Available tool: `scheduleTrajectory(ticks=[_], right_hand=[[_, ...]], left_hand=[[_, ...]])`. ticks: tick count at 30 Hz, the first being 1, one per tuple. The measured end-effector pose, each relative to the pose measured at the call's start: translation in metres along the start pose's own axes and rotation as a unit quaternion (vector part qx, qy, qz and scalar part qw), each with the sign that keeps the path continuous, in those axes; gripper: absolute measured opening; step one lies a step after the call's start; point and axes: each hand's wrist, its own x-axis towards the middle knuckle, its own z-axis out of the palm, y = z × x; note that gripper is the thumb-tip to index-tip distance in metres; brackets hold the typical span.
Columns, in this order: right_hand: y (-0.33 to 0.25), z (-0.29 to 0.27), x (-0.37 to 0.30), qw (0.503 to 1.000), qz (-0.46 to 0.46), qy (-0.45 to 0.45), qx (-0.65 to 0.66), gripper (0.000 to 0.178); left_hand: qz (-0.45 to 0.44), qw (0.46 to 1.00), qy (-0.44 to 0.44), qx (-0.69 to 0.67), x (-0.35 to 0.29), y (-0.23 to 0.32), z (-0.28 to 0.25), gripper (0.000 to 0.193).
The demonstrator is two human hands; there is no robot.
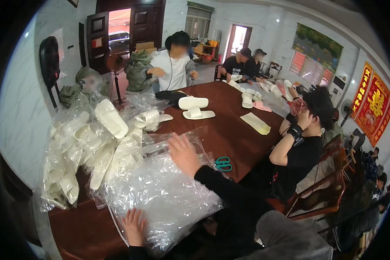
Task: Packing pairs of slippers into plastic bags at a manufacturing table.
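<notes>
A flat pile of clear plastic bags (169, 195) lies in front of me on the brown-covered table. My left hand (134, 226) rests at the near left edge of this pile, its fingers spread. Over the far side of the pile is my right hand (183, 152), fingers stretched out and nothing visible in them. Whether it touches the plastic I cannot tell. To the left, white slippers (111, 118) in clear wrapping form a tall heap against the pile. Right of my right hand lie scissors with green handles (223, 164).
A pair of white slippers (193, 103) sits across the table (221, 130). Further right are a slipper sole on yellowish paper (255, 123) and more slippers. A person in white (171, 76) stands opposite; another in black (301, 143) sits at my right. Wooden chairs (320, 197) stand behind.
</notes>
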Motion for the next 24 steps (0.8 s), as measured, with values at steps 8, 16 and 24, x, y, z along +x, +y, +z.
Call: scheduleTrajectory(ticks=[8,16,24], right_hand=[[-0.148,-0.09,-0.099,0.965,-0.208,-0.052,0.148,0.04],[-0.199,-0.077,-0.162,0.945,-0.186,-0.122,0.24,0.023],[-0.194,-0.114,-0.138,0.974,-0.139,-0.079,0.163,0.02]], left_hand=[[0.002,1.0,0.013,0.009,0.003,-0.013,0.007,0.051],[0.004,0.977,0.132,-0.169,0.009,0.028,-0.029,0.04],[-0.087,0.811,-0.027,-0.578,-0.007,0.023,-0.054,0.06]])
